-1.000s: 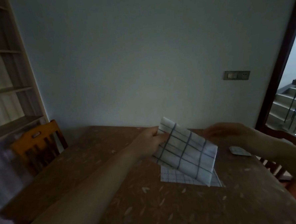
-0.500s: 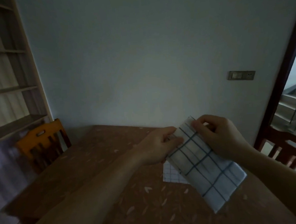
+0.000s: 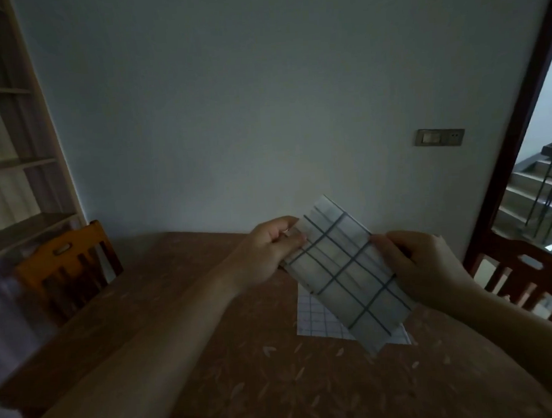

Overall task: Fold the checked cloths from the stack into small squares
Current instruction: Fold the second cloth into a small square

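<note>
A white cloth with dark blue checks (image 3: 343,274), folded into a long strip, hangs tilted in the air above the table. My left hand (image 3: 272,247) pinches its upper left edge. My right hand (image 3: 417,264) grips its right long edge, fingers curled behind it. Under the strip, flat on the table, lies the stack of checked cloths (image 3: 317,322); only its left part and a lower right corner show.
The brown patterned table (image 3: 212,358) stands against a pale wall. An orange wooden chair (image 3: 65,270) sits at its left, a brown chair (image 3: 527,274) at its right. Shelves line the left wall; a doorway with stairs opens on the right.
My right hand came in from the right and took hold of the cloth, then slid down its right edge. The cloth went from a wide rectangle to a narrower strip.
</note>
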`<state>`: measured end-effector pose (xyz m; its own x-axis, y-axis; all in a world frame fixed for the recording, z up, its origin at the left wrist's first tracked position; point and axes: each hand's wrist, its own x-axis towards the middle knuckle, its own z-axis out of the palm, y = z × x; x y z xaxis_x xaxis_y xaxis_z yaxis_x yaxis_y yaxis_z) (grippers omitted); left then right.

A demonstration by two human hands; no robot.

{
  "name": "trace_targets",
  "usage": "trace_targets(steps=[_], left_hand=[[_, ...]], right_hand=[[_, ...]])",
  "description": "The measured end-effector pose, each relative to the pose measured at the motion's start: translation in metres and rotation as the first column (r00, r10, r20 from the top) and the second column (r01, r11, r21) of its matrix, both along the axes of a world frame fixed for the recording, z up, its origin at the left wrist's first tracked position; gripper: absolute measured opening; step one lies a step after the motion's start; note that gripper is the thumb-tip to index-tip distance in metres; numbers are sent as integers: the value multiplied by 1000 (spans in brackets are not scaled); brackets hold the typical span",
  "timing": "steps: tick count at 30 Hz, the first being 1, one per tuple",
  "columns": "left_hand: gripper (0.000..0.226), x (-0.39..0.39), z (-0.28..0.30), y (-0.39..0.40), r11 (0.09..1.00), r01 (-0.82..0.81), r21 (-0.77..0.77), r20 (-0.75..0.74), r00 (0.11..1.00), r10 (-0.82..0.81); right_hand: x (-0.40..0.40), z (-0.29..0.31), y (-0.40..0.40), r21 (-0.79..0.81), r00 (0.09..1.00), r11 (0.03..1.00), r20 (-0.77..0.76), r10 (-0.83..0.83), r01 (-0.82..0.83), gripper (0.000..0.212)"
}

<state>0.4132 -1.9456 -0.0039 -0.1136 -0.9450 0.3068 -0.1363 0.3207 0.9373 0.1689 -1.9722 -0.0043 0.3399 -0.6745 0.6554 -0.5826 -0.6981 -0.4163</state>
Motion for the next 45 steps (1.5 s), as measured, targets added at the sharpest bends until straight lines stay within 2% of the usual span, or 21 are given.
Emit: trace_targets(steps=[2, 4, 5, 7, 9, 12, 13, 14, 16, 19, 21, 23, 27, 31, 33, 35, 38, 40, 43, 45], left_hand=[[17, -3, 0, 2, 1000, -1, 14, -127, 992, 3], [34, -15, 0, 7, 993, 76, 90, -325, 945, -43], [40, -22, -3, 9, 986, 114, 124, -364, 930, -62], [34, -38, -10, 12, 983, 137, 122, -244, 964, -104], [25, -52, -17, 11, 992, 93, 89, -117, 990, -83], [73, -57, -19, 6, 997, 17, 73, -10, 1000, -16], [79, -57, -18, 5, 996, 20, 82, -10, 1000, -19], [80, -56, -14, 6, 994, 35, 102, -19, 999, -33], [58, -55, -4, 12, 995, 34, 89, -24, 999, -32], [29, -53, -6, 12, 994, 42, 98, -72, 997, -35], [21, -54, -9, 13, 984, 90, 156, -100, 992, -75], [21, -53, -11, 12, 988, 45, 146, -95, 995, -31], [19, -45, -11, 10, 995, -50, 86, -155, 986, 63], [24, -43, -3, 12, 992, 50, 113, -313, 950, -12], [29, -42, 0, 16, 985, 114, 128, -395, 917, -54], [32, -41, 1, 17, 981, 155, 119, -448, 890, -87], [20, -41, 2, 21, 973, 191, 130, -474, 874, -108], [29, -41, 1, 19, 944, 214, 251, -479, 875, -71], [59, -36, 2, 24, 839, 337, 427, -374, 911, -176], [51, -36, 4, 30, 823, 334, 459, -244, 938, -245]], right_hand=[[0, 0, -1, -60, 999, 998, 41, -24, 27, 53], [3, 3, 1, -82, 991, 995, 122, -53, 64, 50], [5, 4, 3, -77, 984, 994, 164, -64, 77, 49], [8, 3, 3, -64, 969, 992, 231, -88, 105, 48], [9, -2, 3, -19, 955, 991, 270, -125, 135, 50], [7, -5, 6, 137, 944, 987, 307, -123, 84, 52], [5, -3, 7, 218, 941, 976, 327, -91, 19, 52], [3, 1, 9, 297, 935, 953, 350, -51, -59, 51], [1, 8, 12, 357, 931, 923, 366, 3, -143, 46], [4, 12, 14, 277, 926, 956, 377, -17, -95, 34], [3, 11, 13, 244, 931, 967, 364, -16, -78, 32], [-2, 10, 13, 306, 941, 940, 335, 39, -148, 31], [-10, 13, 14, 467, 922, 826, 354, 154, -317, 41], [-14, 11, 14, 591, 824, 604, 522, 218, -535, 62], [-14, 10, 12, 569, 765, 557, 609, 210, -605, 51], [-14, 12, 11, 552, 756, 570, 621, 206, -609, 15], [-17, 10, 6, 554, 759, 572, 619, 202, -605, 45], [-19, 9, 6, 544, 758, 585, 619, 203, -601, 47], [-22, 13, 5, 523, 796, 650, 562, 223, -551, 39], [-22, 13, 3, 514, 826, 689, 516, 227, -511, 49]])
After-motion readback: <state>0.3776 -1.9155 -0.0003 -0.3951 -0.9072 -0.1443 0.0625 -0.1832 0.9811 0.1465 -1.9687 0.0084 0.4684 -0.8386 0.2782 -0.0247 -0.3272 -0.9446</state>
